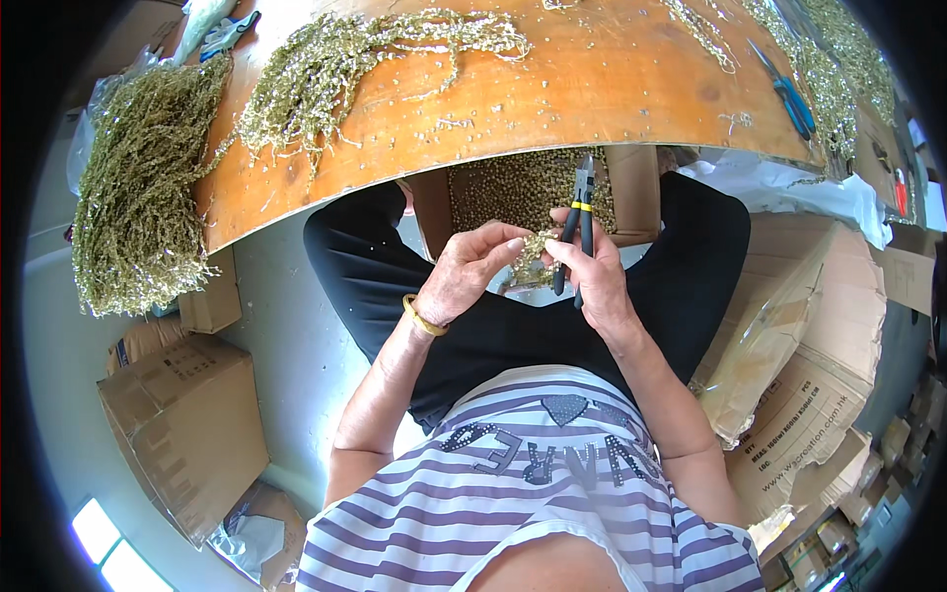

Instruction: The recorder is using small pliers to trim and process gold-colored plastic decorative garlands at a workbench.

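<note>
My left hand (472,268) is closed, its thumb and fingertips pinching a small bunch of gold beaded strand (534,247) above my lap. My right hand (598,280) grips a pair of cutting pliers (585,187) with black handles and yellow bands, the jaws pointing away from me. The right thumb and fingertips also touch the beaded bunch. Beyond the hands, between my knees, an open cardboard box (631,187) holds a layer of loose gold beads (498,187). A yellow bangle (424,316) circles my left wrist.
An orange-brown wooden table (592,79) curves across the far side. Gold beaded strands (316,79) lie on it, and a thick bundle (148,178) hangs off its left edge. Blue-handled pliers (793,104) rest at its right. Cardboard boxes (187,424) stand at left, torn cardboard (809,395) at right.
</note>
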`<state>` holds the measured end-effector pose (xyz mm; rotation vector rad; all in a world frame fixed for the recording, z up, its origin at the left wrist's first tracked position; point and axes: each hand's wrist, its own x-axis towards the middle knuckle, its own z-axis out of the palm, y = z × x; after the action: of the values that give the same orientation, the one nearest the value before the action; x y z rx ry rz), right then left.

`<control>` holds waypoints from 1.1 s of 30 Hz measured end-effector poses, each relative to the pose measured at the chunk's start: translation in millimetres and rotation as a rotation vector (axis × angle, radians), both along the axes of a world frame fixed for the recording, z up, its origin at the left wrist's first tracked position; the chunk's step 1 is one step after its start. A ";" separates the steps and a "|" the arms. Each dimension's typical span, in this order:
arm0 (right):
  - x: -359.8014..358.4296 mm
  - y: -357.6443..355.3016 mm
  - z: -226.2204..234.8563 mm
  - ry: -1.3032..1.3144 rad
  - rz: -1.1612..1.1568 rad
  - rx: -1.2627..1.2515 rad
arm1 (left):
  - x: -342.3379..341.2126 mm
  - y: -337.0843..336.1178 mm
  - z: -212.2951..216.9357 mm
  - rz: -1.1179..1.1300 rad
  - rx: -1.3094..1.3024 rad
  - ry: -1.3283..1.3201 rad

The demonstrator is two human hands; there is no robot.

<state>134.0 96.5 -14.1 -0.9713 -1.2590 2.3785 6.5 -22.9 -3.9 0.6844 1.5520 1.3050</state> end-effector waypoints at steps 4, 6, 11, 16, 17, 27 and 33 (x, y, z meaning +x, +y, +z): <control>-0.4 0.0 2.2 -0.007 0.011 0.013 | 3.2 1.8 1.9 0.027 0.012 -0.096; -0.3 -0.9 1.9 -0.010 0.014 0.017 | 4.1 2.6 2.3 0.048 0.004 -0.110; -0.7 -2.5 4.1 -0.022 0.037 0.060 | 4.0 3.4 -2.7 0.084 0.024 -0.113; -0.9 -1.8 5.2 -0.056 0.124 0.307 | 5.3 2.8 -8.4 0.119 0.074 -0.091; -0.2 0.4 4.4 -0.059 0.144 0.405 | 3.3 3.7 -4.0 0.100 0.042 -0.115; -1.0 12.0 6.8 -0.046 0.252 0.399 | -1.4 4.3 -7.5 -0.021 -0.052 -0.128; -2.3 7.9 3.4 -0.051 0.246 0.395 | 0.6 3.0 -12.1 -0.006 -0.126 -0.095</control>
<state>131.7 104.4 -10.8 -0.7950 -1.8710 2.1516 7.1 -19.9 -15.9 0.5392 1.5391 1.2071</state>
